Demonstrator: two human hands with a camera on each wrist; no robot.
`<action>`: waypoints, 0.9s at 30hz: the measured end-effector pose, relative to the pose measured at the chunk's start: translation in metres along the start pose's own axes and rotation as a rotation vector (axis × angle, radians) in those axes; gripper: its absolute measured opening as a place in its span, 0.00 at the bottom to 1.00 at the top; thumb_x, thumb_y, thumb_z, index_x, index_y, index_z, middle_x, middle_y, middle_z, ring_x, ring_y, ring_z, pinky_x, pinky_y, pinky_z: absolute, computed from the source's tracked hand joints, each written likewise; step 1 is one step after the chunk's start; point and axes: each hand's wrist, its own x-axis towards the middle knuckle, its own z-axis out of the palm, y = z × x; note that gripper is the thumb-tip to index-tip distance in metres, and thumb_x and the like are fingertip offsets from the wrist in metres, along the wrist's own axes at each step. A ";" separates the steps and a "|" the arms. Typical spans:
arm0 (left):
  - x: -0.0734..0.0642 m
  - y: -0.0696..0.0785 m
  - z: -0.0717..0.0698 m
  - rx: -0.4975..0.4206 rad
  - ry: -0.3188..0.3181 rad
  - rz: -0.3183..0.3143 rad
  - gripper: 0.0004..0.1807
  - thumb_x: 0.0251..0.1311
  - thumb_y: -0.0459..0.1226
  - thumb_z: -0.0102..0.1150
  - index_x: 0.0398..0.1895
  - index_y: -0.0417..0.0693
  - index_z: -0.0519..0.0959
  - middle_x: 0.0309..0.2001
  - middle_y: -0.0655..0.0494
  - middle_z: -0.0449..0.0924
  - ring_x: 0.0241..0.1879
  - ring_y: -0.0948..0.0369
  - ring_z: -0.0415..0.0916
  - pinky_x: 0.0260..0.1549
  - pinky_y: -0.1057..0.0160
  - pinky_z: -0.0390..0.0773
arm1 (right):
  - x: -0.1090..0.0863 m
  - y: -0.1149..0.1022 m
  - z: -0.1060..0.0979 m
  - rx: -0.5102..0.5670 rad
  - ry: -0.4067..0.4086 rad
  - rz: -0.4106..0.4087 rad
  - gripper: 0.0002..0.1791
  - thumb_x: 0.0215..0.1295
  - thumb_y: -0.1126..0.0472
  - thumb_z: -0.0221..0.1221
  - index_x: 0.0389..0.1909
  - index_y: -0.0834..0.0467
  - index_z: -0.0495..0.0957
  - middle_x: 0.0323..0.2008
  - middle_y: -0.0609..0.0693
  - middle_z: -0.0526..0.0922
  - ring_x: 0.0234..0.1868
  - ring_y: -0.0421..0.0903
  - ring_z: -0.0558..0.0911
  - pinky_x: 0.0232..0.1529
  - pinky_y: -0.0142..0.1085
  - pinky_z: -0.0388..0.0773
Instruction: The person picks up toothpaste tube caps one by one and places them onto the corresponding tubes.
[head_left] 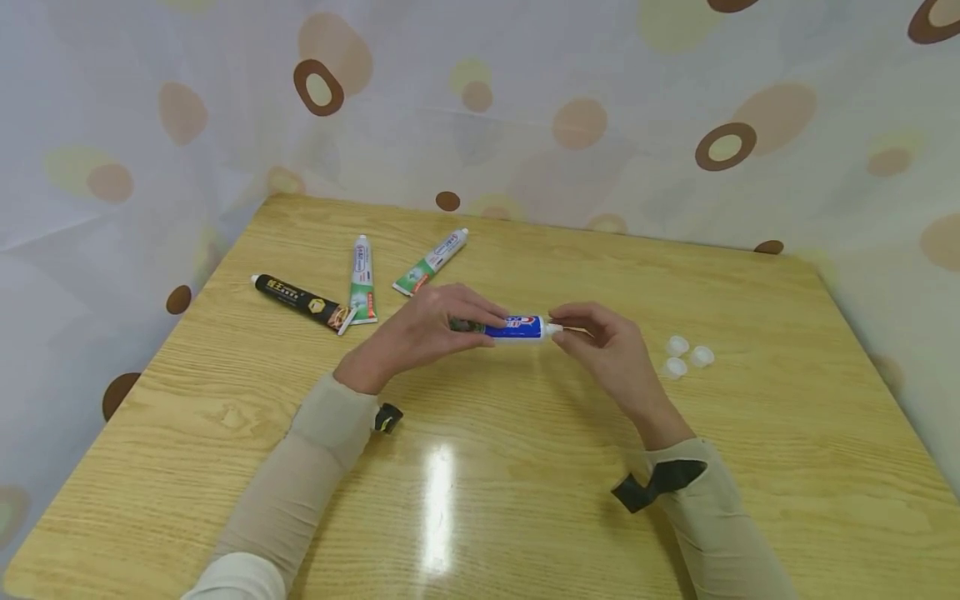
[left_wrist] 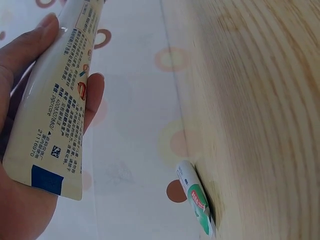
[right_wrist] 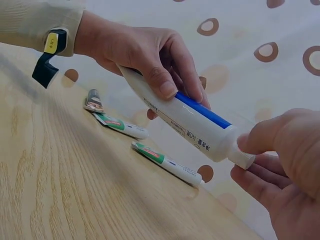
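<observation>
My left hand (head_left: 435, 329) grips a blue-and-white toothpaste tube (head_left: 517, 327) above the table, thumb on one side and fingers on the other. The tube lies roughly level in the head view, its nozzle end toward my right hand (head_left: 607, 346). In the right wrist view, thumb and fingertips of the right hand pinch the tube's white cap (right_wrist: 244, 159). The tube's printed white back (left_wrist: 55, 115) faces the left wrist camera, its flat crimped end near the palm. Part of the blue front is hidden under the left fingers.
A black toothpaste tube (head_left: 300, 302) touches one green-and-white tube (head_left: 363, 279) at the left of the wooden table (head_left: 525, 483). Another green-and-white tube (head_left: 431, 262) lies farther back. Three small white caps (head_left: 677, 346) sit together on the right. A patterned cloth (head_left: 525, 100) hangs behind.
</observation>
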 end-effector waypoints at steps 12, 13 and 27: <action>-0.001 0.000 0.000 -0.017 0.003 0.002 0.14 0.52 0.33 0.73 0.44 0.46 0.88 0.50 0.56 0.87 0.48 0.62 0.82 0.38 0.68 0.79 | 0.001 0.004 0.001 -0.003 -0.004 -0.025 0.11 0.72 0.62 0.57 0.50 0.63 0.80 0.46 0.58 0.83 0.43 0.42 0.87 0.50 0.36 0.83; -0.001 0.000 0.000 -0.017 0.001 0.002 0.14 0.52 0.33 0.73 0.44 0.46 0.88 0.50 0.56 0.87 0.48 0.62 0.81 0.38 0.68 0.79 | 0.001 0.005 0.001 -0.005 -0.002 -0.025 0.12 0.72 0.62 0.58 0.50 0.63 0.80 0.47 0.58 0.83 0.45 0.41 0.86 0.50 0.35 0.83; -0.002 0.001 0.000 -0.030 -0.006 -0.011 0.14 0.54 0.33 0.73 0.45 0.46 0.88 0.51 0.56 0.86 0.49 0.62 0.81 0.38 0.67 0.79 | 0.000 0.005 0.003 0.036 -0.019 -0.073 0.12 0.71 0.66 0.57 0.50 0.67 0.80 0.50 0.60 0.83 0.48 0.41 0.85 0.51 0.33 0.82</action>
